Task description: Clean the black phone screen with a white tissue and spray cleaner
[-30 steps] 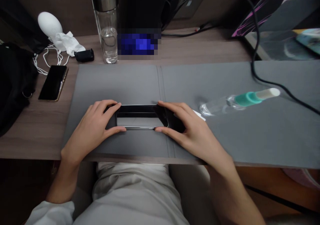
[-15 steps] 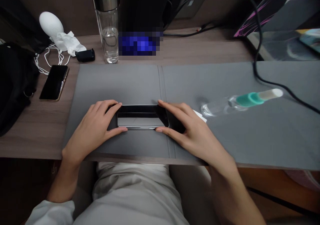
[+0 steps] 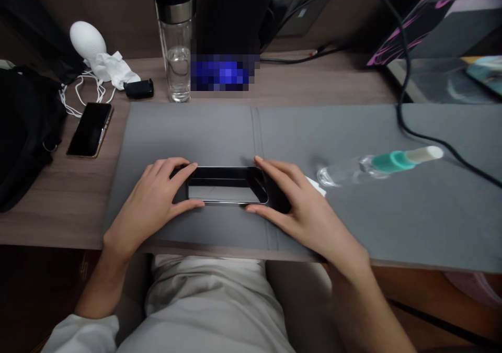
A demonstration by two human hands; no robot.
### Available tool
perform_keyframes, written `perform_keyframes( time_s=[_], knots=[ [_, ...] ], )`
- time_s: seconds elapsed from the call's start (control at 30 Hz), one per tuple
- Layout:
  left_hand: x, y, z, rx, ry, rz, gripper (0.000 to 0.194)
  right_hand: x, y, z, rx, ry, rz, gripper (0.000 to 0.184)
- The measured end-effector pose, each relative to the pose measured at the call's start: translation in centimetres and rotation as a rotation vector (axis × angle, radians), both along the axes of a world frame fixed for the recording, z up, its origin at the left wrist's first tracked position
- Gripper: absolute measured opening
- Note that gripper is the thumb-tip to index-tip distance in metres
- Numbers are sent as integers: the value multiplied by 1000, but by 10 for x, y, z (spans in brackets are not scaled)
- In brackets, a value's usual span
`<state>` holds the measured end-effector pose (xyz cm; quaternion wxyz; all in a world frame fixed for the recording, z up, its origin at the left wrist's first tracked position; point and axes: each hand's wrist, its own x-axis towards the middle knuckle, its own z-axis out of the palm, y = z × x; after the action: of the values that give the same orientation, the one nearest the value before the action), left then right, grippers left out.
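Note:
A dark smartphone (image 3: 227,185) with a shiny screen and silver rim lies lengthwise on the grey desk mat (image 3: 188,133). My left hand (image 3: 157,196) grips its left end, thumb on the near edge and index finger on the far edge. Around the right end, my right hand (image 3: 301,196) has its thumb and index finger spread, with small gaps to the phone's edges. Just right of that hand, a clear bottle (image 3: 345,174) with a teal collar and pale tip lies on the mat. A bit of white card or paper (image 3: 316,185) peeks out beside the right hand.
At the left lie a second phone (image 3: 90,129), a black bag (image 3: 27,138), white cords and a small black object (image 3: 139,88). A tall water bottle (image 3: 178,44) stands behind the mat. One black cable (image 3: 431,136) crosses the mat's right side.
The right thumb and index finger have spread slightly away from the phone's edges. The left hand keeps its hold. The whole view has shifted a little.

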<state>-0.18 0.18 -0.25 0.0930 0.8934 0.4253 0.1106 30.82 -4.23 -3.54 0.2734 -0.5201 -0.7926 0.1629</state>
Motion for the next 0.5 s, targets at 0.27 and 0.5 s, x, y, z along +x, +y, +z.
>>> perform_keyframes(
  time_s=[0.27,0.5],
  knots=[
    [1,0,-2,7,-3,-13,68,-49,2,9,271,-233,213,61],
    [-3,0,-5,-2,-37,-13,63,-81,10,12,290,-268,245,55]
  ],
)
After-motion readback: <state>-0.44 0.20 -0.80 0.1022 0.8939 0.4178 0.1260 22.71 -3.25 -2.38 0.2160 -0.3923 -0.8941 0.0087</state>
